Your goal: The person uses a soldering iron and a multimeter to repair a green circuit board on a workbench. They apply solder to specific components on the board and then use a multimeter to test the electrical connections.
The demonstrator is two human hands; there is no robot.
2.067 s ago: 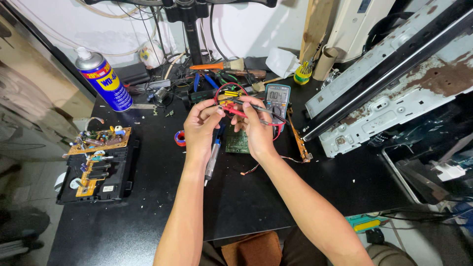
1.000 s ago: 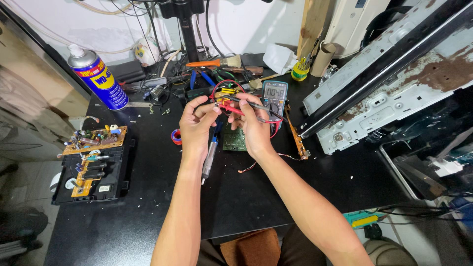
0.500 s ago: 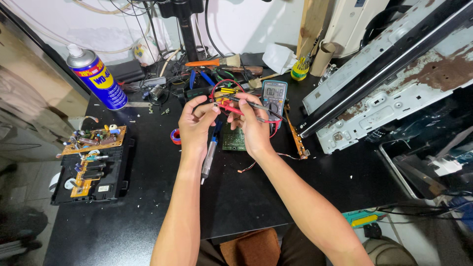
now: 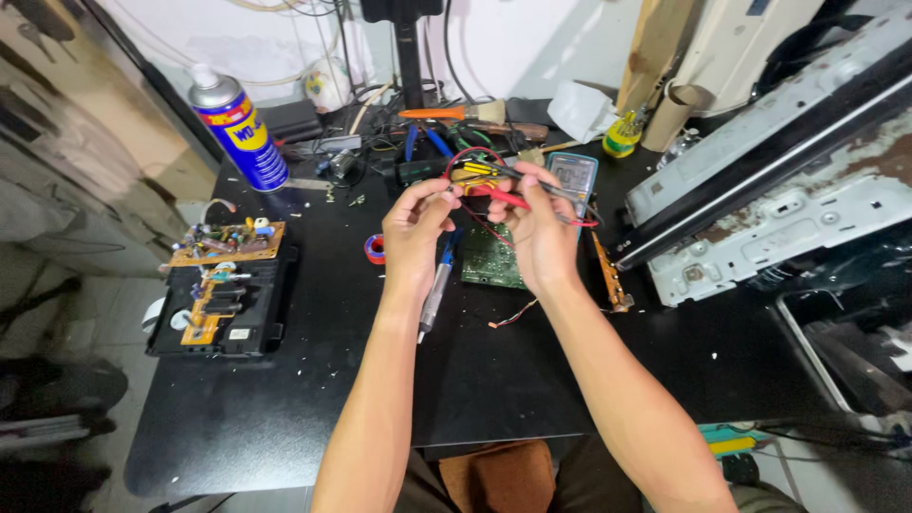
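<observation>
- The left hand (image 4: 415, 228) is raised above the black table (image 4: 313, 408), its thumb and fingertips pinched together on something small; it is too tiny to identify from this view, possibly a small component.
- The right hand (image 4: 537, 233) is closed around two meter probes, a red probe (image 4: 508, 198) and a black probe (image 4: 551, 190), whose tips point left toward the left hand's pinched fingers.
- The two hands sit close together, nearly touching, above a green circuit board (image 4: 494, 258) lying flat on the table.
- A soldering iron (image 4: 437, 290) with a pale handle lies on the table under the left wrist, just beside the green board.
- A multimeter (image 4: 573, 176) with a blue casing lies behind the right hand, its leads looping over the tools there.
- A small roll of red and blue tape (image 4: 375, 249) sits just left of the left hand.
- A narrow brown board strip (image 4: 608, 275) lies to the right of the right wrist.
- A blue and yellow spray can (image 4: 237, 128) stands upright at the far left corner of the table.
- A black tray (image 4: 223, 304) at the left holds brown circuit boards with components.
- A grey metal chassis (image 4: 788, 180) rests along the right edge.
</observation>
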